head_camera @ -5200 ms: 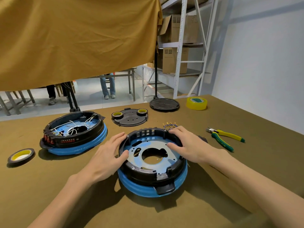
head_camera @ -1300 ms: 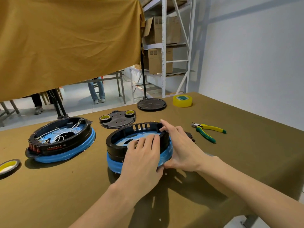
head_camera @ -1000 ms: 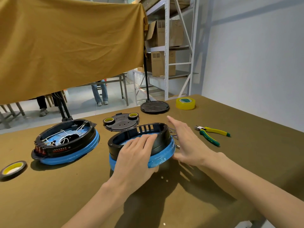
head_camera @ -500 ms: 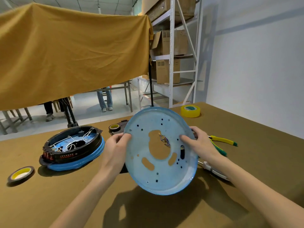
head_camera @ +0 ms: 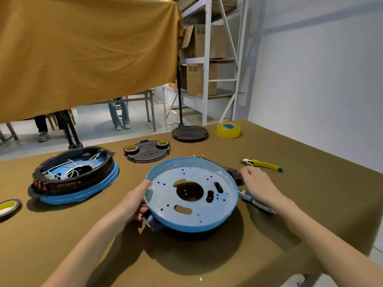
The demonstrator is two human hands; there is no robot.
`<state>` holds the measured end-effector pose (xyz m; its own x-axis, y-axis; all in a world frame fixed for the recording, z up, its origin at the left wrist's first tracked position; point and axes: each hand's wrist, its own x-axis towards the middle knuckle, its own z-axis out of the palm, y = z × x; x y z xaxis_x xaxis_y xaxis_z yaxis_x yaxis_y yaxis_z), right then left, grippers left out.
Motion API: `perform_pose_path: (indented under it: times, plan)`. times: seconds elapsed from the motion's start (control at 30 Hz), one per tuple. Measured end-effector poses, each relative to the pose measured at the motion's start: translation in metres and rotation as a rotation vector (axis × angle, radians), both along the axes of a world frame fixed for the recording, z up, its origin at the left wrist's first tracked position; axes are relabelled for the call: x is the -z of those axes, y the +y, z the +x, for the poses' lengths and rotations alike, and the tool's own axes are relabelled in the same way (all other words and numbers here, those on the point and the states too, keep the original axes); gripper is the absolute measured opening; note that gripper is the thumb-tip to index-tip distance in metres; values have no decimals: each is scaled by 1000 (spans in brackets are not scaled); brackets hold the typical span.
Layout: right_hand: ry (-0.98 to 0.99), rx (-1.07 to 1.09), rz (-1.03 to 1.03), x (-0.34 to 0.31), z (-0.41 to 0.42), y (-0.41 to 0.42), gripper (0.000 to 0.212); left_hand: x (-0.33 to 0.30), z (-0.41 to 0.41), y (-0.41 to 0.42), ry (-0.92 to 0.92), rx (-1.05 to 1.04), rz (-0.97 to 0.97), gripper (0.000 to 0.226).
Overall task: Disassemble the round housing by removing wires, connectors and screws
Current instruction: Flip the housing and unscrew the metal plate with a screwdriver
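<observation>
At frame centre the housing [head_camera: 191, 195] lay blue side up on the table [head_camera: 310, 193]. The left hand [head_camera: 135, 200] gripped its left rim; the right hand [head_camera: 258, 186], fingers loosely spread, hovered over a screwdriver [head_camera: 258, 203] at its right.

Workshop corner, cloth-covered table, shelving behind.

Olive-brown cloth covers table [head_camera: 310, 183]. Mustard curtain [head_camera: 83, 54] hangs across upper left, bottom edge above the table's far side. White wall [head_camera: 321, 79] on the right, with soft diagonal shadows. White metal rack [head_camera: 207, 59] behind the table's far right corner, cardboard boxes [head_camera: 199, 79] on its shelves. Black pole [head_camera: 179, 100] rises from a round base [head_camera: 190, 133] on the table. Under the curtain: pale grey floor [head_camera: 93, 129], metal table legs [head_camera: 151, 112], legs of two standing people [head_camera: 119, 112]. Light even, daylight-like.
</observation>
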<state>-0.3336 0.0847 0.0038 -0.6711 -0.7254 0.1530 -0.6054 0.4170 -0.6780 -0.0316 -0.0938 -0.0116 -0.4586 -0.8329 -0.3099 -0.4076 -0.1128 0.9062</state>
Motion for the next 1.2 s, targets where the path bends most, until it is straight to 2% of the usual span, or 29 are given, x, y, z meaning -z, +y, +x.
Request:
perform_pose_path:
  times: [0.07,0.13,0.23,0.3,0.4,0.53,0.63,0.7,0.73,0.8,0.87,0.9,0.97,1.07,1.2]
  plan:
    - [152,-6,228,4,-6,16,21,2,2,1,8,3,-11,55]
    - [231,-29,389,6,-3,26,25,3,3,0,11,7,-17,55]
    - [393,-51,463,6,7,37,42,6,6,0,22,-5,-32,55]
    - [383,-72,451,8,11,45,43,7,8,0,37,-7,-39,57]
    - [248,-24,291,7,15,58,40,7,10,3,77,-7,-54,65]
    - [-42,106,-249,-6,23,69,32,3,6,11,63,-42,-83,67]
    - [-172,72,-453,-26,37,63,27,1,7,12,58,-22,-56,68]
    - [-264,-17,-508,-38,50,53,23,0,9,11,94,18,-1,67]
    - [-319,-75,-526,-42,57,48,18,1,11,10,100,39,22,74]
    - [-389,-155,-567,-46,72,35,16,4,13,4,82,85,48,98]
    - [-415,-134,-618,-44,84,18,27,5,15,0,74,134,77,126]
    - [-454,-115,-650,-42,89,9,33,5,16,-1,79,152,85,132]
    - [-580,-122,-724,-41,96,-14,39,5,18,-4,88,174,100,131]
    - [-699,-159,-803,-45,104,-47,35,8,19,-8,103,164,138,123]
    - [-697,-317,-846,-54,119,-74,21,12,18,-14,116,180,179,111]
